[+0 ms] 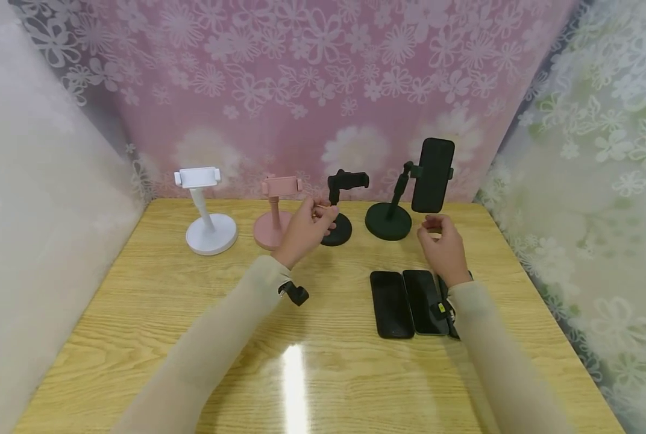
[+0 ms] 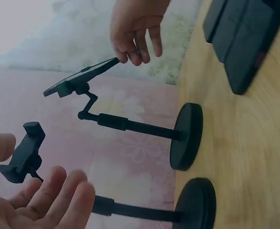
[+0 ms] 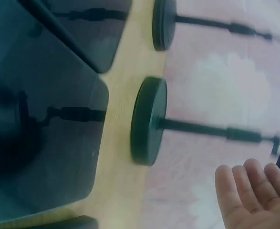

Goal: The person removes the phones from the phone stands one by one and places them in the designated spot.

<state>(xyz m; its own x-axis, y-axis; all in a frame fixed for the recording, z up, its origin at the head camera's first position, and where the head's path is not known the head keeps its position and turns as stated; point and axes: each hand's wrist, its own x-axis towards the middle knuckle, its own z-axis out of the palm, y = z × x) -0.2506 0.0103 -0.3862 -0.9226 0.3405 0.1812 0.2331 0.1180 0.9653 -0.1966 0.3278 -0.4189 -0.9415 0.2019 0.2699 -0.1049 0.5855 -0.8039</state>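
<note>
My left hand (image 1: 305,230) is beside a black phone stand (image 1: 350,179) whose holder has no phone in it. In the left wrist view its loosely bent fingers (image 2: 75,200) are near that stand, with nothing in them. Just below a phone (image 1: 434,175) held upright in a dark green stand (image 1: 388,222) is my right hand (image 1: 443,248). The right wrist view shows its fingers (image 3: 256,186) fairly straight near the phone's edge; whether they touch it I cannot tell.
Two dark phones, the left one (image 1: 392,304) and the middle one (image 1: 425,301), lie flat side by side; a third is partly hidden under my right wrist. A pink stand (image 1: 282,186) and a white stand (image 1: 211,235) are to the left on the wooden table (image 1: 155,289).
</note>
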